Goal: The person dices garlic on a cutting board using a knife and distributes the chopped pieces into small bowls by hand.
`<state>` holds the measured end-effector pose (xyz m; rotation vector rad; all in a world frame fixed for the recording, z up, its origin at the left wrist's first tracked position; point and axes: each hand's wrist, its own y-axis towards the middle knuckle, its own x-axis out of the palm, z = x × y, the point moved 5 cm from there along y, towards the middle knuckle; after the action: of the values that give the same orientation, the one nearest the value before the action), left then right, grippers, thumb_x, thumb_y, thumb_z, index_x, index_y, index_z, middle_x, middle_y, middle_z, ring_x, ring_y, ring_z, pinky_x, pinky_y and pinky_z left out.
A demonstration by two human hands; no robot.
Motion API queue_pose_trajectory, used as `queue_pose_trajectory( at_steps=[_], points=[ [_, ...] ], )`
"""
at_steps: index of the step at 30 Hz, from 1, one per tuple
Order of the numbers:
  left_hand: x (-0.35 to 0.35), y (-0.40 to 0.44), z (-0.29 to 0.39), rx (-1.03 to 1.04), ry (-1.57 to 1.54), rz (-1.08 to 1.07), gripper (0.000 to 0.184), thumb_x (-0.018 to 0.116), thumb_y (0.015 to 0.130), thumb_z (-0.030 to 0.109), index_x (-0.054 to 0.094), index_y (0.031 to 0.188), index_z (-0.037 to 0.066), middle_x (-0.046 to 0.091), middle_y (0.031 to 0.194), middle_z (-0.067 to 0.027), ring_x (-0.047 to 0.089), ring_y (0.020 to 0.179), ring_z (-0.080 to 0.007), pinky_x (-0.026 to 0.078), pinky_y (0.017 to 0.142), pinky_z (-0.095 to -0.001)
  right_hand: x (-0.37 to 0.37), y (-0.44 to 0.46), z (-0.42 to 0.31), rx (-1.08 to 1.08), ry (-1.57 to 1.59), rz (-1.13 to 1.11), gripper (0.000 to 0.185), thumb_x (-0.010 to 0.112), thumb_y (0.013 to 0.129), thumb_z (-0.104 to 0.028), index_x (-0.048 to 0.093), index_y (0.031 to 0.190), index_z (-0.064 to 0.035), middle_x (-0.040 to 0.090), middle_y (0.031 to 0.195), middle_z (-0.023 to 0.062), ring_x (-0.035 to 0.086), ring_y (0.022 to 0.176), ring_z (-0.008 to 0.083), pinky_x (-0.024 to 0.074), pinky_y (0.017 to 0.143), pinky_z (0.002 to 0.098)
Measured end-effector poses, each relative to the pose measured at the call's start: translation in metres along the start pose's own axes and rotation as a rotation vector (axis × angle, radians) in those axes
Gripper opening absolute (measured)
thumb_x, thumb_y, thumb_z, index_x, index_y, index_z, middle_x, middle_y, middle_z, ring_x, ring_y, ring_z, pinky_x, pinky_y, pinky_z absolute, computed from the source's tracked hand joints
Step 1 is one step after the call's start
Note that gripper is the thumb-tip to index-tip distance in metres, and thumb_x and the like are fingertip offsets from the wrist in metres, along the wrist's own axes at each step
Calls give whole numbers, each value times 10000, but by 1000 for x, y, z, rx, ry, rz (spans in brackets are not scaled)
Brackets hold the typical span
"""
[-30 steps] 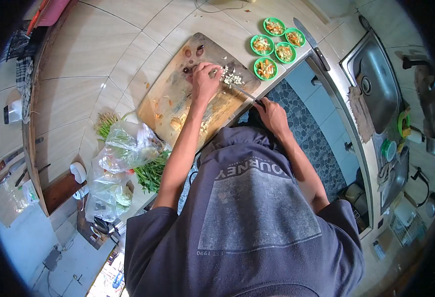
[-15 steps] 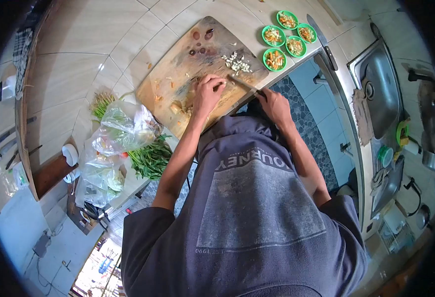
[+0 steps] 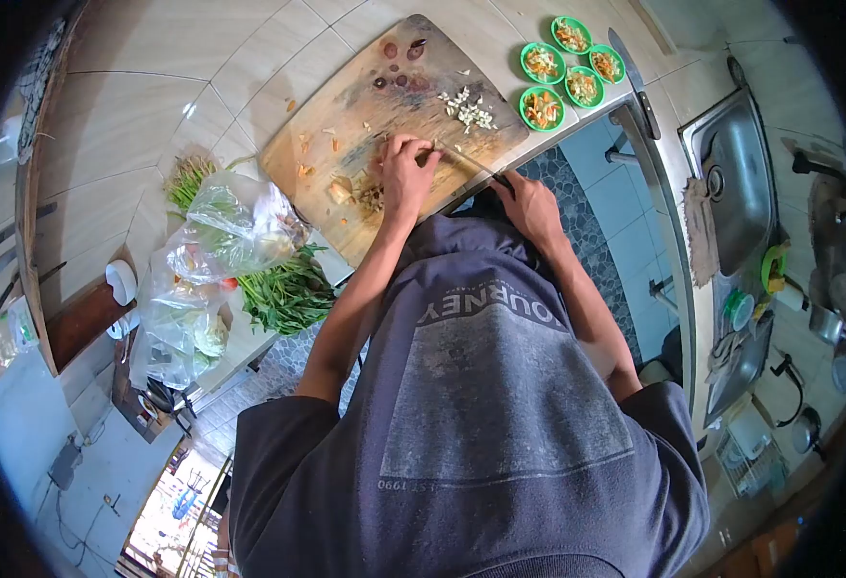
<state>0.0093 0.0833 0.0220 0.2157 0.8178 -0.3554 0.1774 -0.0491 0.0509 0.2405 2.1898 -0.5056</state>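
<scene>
A wooden cutting board [image 3: 346, 125] lies on the tiled counter, with a pile of chopped white pieces [image 3: 469, 110] near its right side. My left hand [image 3: 407, 173] is over the middle of the board, fingers curled and pinched together near the blade tip; what they hold is too small to name. My right hand [image 3: 529, 204] grips the handle of a knife [image 3: 473, 162], whose blade reaches over the board toward my left fingertips. Brownish scraps [image 3: 342, 190] lie on the board left of my left hand.
Several green bowls [image 3: 541, 108] of shredded orange and white food stand at the upper right, beside a second knife [image 3: 630, 67]. A steel sink [image 3: 731, 173] is farther right. Plastic bags [image 3: 221, 226] and leafy greens [image 3: 283, 294] lie left of the board.
My left hand has moved from beside the white pile toward the middle of the board, and the knife has moved away from the pile too. The view has shifted slightly.
</scene>
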Motion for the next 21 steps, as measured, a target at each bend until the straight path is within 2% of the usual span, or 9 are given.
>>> queue_pose_trajectory(
  at_steps=[5, 11, 15, 18, 21],
  points=[
    [8, -3, -3, 13, -109, 45, 190, 754, 759, 191, 709, 928, 115, 603, 987, -24, 557, 979, -235, 369, 886, -453, 3, 0, -4, 29, -29, -36, 328, 545, 932, -368, 621, 951, -50, 661, 783, 218, 642, 763, 418, 515, 668, 500],
    [7, -7, -7, -44, -285, 105, 163, 771, 736, 125, 728, 878, 57, 623, 913, -61, 572, 910, -256, 434, 823, -359, 12, 4, -1, 6, -27, -18, 327, 541, 934, -366, 608, 949, -46, 655, 769, 226, 642, 760, 420, 510, 669, 506],
    [0, -6, -1, -25, -208, 102, 146, 781, 731, 126, 733, 849, 54, 629, 882, -71, 568, 883, -258, 447, 792, -362, 10, 1, -3, 3, -16, -20, 332, 539, 935, -367, 605, 941, -42, 653, 768, 227, 643, 759, 414, 508, 670, 504],
    [1, -5, -1, -53, -268, 100, 126, 773, 744, 142, 738, 843, 73, 627, 867, -58, 580, 853, -246, 406, 828, -379, 11, 3, -3, -7, -32, -22, 337, 535, 937, -370, 604, 936, -40, 651, 755, 227, 643, 753, 413, 508, 665, 504],
    [2, -7, 2, -57, -158, 107, 128, 771, 750, 118, 746, 853, 46, 613, 789, -73, 602, 754, -220, 463, 700, -316, 13, 3, -3, -16, -41, -21, 347, 527, 941, -373, 602, 930, -35, 644, 731, 232, 642, 737, 418, 506, 656, 510]
  ],
)
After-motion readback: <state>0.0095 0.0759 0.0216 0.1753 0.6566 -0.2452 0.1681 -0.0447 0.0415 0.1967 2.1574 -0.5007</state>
